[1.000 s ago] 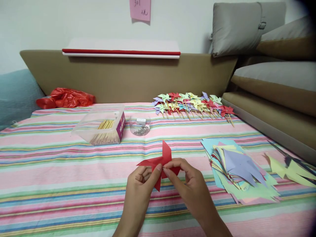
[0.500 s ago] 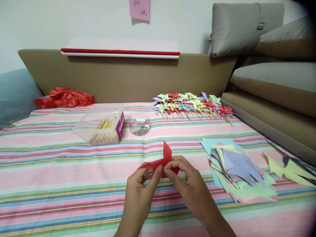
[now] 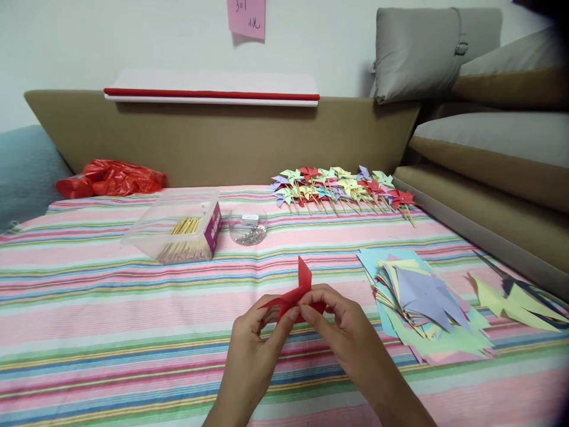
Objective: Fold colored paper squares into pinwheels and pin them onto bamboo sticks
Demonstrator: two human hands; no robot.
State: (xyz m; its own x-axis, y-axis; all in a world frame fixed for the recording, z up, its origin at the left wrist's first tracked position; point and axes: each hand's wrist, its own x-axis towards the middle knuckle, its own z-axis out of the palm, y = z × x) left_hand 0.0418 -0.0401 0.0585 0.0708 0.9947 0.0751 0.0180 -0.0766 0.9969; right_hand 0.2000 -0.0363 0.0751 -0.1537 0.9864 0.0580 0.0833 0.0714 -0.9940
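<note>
And here's the red paper pinwheel [image 3: 294, 295], near and central, pinched between the left hand [image 3: 256, 332] and the right hand [image 3: 349, 326]! One pointed blade stands up on the far side, another juts left to a sharp tip, red shows beneath the right fingers, and thumbs cover its centre.

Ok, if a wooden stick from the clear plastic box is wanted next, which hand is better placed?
Likely the left hand: it is nearer the clear plastic box. Both hands pinch the red paper pinwheel, so the right hand could perhaps hold it alone.
</note>
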